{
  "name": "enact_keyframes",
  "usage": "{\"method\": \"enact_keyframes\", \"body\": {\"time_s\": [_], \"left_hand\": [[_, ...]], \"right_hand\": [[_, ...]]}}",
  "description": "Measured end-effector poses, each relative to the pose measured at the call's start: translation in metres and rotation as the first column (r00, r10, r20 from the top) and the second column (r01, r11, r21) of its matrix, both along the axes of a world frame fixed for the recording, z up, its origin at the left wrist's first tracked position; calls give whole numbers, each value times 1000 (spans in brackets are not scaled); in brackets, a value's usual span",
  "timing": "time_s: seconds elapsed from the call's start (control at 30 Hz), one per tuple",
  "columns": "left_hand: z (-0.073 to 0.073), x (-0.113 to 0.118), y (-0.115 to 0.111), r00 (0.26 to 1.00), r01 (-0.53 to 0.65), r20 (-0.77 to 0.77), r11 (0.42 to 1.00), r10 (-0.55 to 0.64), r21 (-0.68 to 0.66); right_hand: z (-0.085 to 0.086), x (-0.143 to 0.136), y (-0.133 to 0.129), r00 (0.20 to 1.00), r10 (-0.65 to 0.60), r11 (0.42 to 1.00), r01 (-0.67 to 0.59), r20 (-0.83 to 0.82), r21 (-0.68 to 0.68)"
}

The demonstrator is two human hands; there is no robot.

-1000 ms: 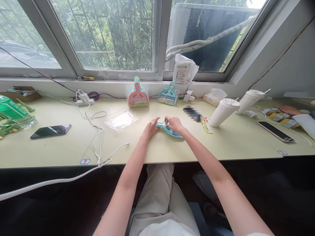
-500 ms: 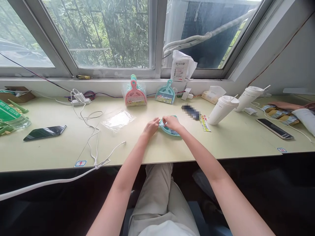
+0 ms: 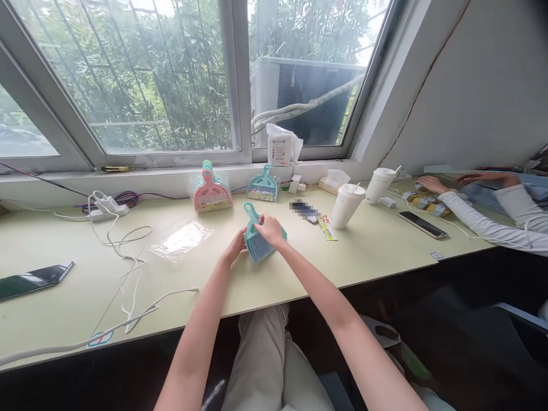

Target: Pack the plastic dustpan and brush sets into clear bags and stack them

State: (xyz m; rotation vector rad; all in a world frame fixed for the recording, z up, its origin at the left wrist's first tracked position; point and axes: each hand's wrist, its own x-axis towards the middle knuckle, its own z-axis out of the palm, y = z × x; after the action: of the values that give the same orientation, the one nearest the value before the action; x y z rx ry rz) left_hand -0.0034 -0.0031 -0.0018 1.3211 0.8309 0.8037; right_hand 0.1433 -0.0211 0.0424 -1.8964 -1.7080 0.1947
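Note:
A teal mini dustpan and brush set [image 3: 258,245] is tilted up over the table in front of me, its looped handle pointing away and its bristles towards me. My left hand [image 3: 236,246] grips the set at its left edge. On the upper right side, my right hand [image 3: 270,229] is closed around it near the base of the handle, with the thumb over the front. Just left of my hands lies a clear plastic bag [image 3: 183,240]. To the right is a yellow printed card [image 3: 327,228].
Packed pink dustpan sets [image 3: 213,197] and a teal one [image 3: 262,185] stand by the window. White cups [image 3: 347,206], a phone [image 3: 423,224] and another person's hand [image 3: 431,184] are to the right. White cables [image 3: 128,257] and another phone [image 3: 36,281] lie left.
The teal dustpan set has gone from lying low on the table to tilted up, handle away from me, with both hands on it. My view has turned right, showing more of another person's arms.

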Motion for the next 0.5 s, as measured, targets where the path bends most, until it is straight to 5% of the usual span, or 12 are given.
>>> {"method": "enact_keyframes", "body": {"time_s": [0.07,0.13,0.27,0.33,0.4,0.5], "left_hand": [[1,-2,-3,995,103,14,994,-102,-45],[2,-5,-6,998,66,6,996,-65,-62],[2,-8,-3,996,-93,-11,992,92,-86],[2,-8,0,993,-117,3,990,118,-80],[2,-7,3,991,-129,17,989,131,-78],[-1,-6,7,989,-144,34,986,147,-85]], "right_hand": [[1,7,-2,998,26,999,-23,-60,48],[1,29,-7,997,2,998,3,-81,69],[-11,106,-27,955,-288,955,280,71,97],[-23,140,-40,914,-378,924,382,150,1],[-36,160,-56,923,-340,917,368,181,-155],[-49,165,-77,988,-57,969,89,143,-232]]}}
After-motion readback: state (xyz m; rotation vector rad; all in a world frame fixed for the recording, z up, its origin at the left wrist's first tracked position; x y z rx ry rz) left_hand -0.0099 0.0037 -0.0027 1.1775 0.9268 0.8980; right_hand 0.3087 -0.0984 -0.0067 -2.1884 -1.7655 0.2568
